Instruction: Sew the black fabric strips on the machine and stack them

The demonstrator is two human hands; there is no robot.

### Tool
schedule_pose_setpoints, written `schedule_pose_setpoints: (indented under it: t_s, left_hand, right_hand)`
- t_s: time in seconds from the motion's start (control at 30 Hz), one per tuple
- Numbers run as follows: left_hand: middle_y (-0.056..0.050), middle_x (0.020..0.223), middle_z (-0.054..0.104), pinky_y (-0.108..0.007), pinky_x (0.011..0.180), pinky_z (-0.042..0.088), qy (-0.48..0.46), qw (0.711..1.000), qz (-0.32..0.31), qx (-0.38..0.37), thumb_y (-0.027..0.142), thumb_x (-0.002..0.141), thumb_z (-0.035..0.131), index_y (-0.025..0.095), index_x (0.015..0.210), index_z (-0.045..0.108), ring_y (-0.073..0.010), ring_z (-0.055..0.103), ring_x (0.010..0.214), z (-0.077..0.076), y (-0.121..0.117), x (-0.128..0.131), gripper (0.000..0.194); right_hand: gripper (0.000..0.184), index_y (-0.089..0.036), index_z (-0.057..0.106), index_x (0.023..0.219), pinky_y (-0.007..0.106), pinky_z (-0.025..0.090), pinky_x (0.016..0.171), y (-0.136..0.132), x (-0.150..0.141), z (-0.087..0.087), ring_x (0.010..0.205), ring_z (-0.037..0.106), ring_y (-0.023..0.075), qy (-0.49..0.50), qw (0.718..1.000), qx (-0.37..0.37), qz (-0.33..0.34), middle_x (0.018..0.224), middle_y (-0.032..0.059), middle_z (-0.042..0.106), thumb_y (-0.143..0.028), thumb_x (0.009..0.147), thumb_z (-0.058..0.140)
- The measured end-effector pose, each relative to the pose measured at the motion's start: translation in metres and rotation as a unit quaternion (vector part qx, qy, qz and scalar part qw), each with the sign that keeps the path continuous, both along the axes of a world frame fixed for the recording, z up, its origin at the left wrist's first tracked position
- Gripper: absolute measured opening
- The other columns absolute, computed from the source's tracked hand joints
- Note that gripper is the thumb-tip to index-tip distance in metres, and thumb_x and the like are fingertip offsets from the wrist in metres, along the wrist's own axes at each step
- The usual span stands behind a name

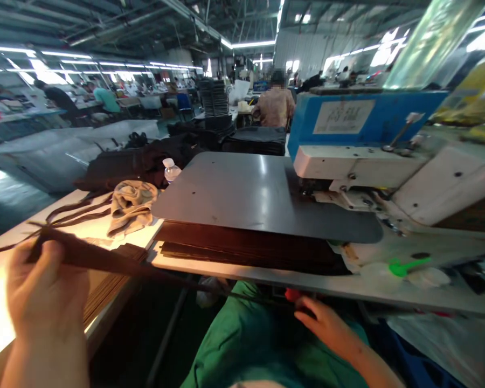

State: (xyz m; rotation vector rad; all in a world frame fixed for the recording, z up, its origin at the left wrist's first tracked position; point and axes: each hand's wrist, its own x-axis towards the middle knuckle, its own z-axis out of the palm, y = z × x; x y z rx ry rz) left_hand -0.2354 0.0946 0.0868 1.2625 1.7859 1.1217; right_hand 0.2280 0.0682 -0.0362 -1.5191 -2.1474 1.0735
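Note:
My left hand (50, 285) is raised at the left over the lit table, closed round one end of a dark brown fabric strip (113, 262). The strip runs across, over my lap, toward my right hand (327, 323), where it thins into shadow. My right hand is low in front of the table edge, its fingers curled by a small red object (293, 294). What kind of thing that is, and whether the fingers also hold the strip's far end, I cannot make out. Below the left hand lies a stack of brown fabric pieces (113, 285).
A sewing machine (347, 161) with a blue top stands at the right, beside a grey metal plate (226, 188). Under the plate lie dark folded panels (246, 248). A crumpled cloth (131, 207), a plastic bottle (171, 170) and a green item (406, 266) are around it. A person (275, 102) sits ahead.

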Motion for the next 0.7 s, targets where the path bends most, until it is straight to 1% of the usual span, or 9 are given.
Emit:
schedule_pose_setpoints:
  t_s: [0.03,0.1,0.13,0.23,0.33,0.43,0.57,0.63,0.7]
  left_hand:
    - [0.009,0.069,0.059,-0.034,0.052,0.049,-0.023,0.995,0.072,0.064,0.047,0.073,0.052,0.037,0.088,0.054,-0.0199,0.057,0.072,-0.003,-0.004,-0.007,0.018]
    - [0.009,0.066,0.056,-0.025,0.049,0.045,-0.096,0.958,0.208,0.174,0.034,0.069,0.06,0.029,0.079,0.054,-0.0138,0.053,0.063,-0.014,-0.003,-0.013,0.013]
    - [0.008,0.066,0.055,-0.022,0.047,0.044,-0.136,0.938,0.249,0.2,0.027,0.066,0.063,0.025,0.075,0.053,-0.0113,0.051,0.06,-0.021,0.002,-0.013,0.013]
    - [0.003,0.071,0.054,-0.017,0.047,0.044,-0.201,0.929,0.253,0.18,0.019,0.069,0.06,0.019,0.073,0.051,-0.0085,0.05,0.059,-0.042,0.027,-0.006,0.009]
    - [0.0,0.079,0.056,-0.017,0.051,0.046,-0.196,0.942,0.24,0.13,0.02,0.075,0.053,0.017,0.084,0.052,-0.0082,0.053,0.062,-0.059,0.051,0.0,0.01]
    - [-0.004,0.095,0.056,-0.02,0.054,0.048,-0.122,0.964,0.23,0.047,0.019,0.074,0.054,0.018,0.102,0.049,-0.0092,0.056,0.064,-0.074,0.059,0.0,0.028]
    - [-0.006,0.102,0.055,-0.027,0.07,0.049,0.039,0.976,0.212,0.033,0.02,0.068,0.061,0.02,0.101,0.053,-0.0172,0.057,0.086,-0.082,0.035,-0.017,0.033]
    - [-0.007,0.1,0.056,-0.033,0.08,0.044,0.208,0.961,0.182,0.019,0.025,0.069,0.06,0.02,0.097,0.056,-0.024,0.053,0.099,-0.079,0.012,-0.034,0.028]
    - [-0.008,0.099,0.055,-0.039,0.079,0.042,0.349,0.922,0.166,-0.038,0.033,0.071,0.059,0.019,0.096,0.057,-0.0306,0.05,0.101,-0.074,-0.011,-0.052,0.028]
  right_hand:
    - [0.02,-0.025,0.059,0.091,0.033,0.047,0.081,0.006,0.007,0.002,0.09,0.06,0.0207,0.002,0.999,0.009,-0.036,0.094,0.0043,0.066,-0.035,0.084,0.044]
    - [0.024,-0.025,0.06,0.094,0.034,0.047,0.082,0.024,0.018,0.011,0.092,0.06,0.0214,0.001,0.995,0.058,-0.086,0.097,0.0055,0.066,-0.038,0.085,0.042]
    - [0.026,-0.025,0.06,0.095,0.034,0.047,0.082,0.034,0.021,0.018,0.092,0.06,0.0215,-0.006,0.99,0.094,-0.102,0.098,0.0057,0.066,-0.039,0.085,0.041]
    - [0.029,-0.025,0.062,0.097,0.035,0.047,0.078,0.067,0.021,0.038,0.088,0.061,0.0224,-0.078,0.965,0.219,-0.121,0.096,0.0064,0.065,-0.037,0.086,0.038]
    - [0.032,-0.02,0.064,0.098,0.042,0.044,0.079,0.092,0.004,0.046,0.087,0.059,0.027,-0.223,0.911,0.323,-0.132,0.091,0.0122,0.065,-0.028,0.086,0.036]
    - [0.033,-0.016,0.06,0.107,0.048,0.04,0.085,0.102,-0.022,0.029,0.096,0.055,0.0308,-0.297,0.872,0.372,-0.117,0.1,0.0154,0.063,-0.022,0.085,0.038]
    - [0.037,-0.018,0.053,0.118,0.042,0.043,0.087,0.098,-0.045,-0.011,0.1,0.054,0.0262,-0.24,0.903,0.356,-0.031,0.118,0.0116,0.056,-0.026,0.086,0.038]
    - [0.038,-0.019,0.053,0.118,0.042,0.044,0.086,0.095,-0.048,-0.027,0.101,0.054,0.0254,-0.212,0.917,0.336,-0.017,0.118,0.0117,0.056,-0.028,0.086,0.036]
    - [0.039,-0.019,0.051,0.121,0.043,0.044,0.088,0.093,-0.047,-0.036,0.106,0.052,0.0259,-0.193,0.924,0.328,-0.019,0.121,0.0118,0.054,-0.03,0.086,0.036]
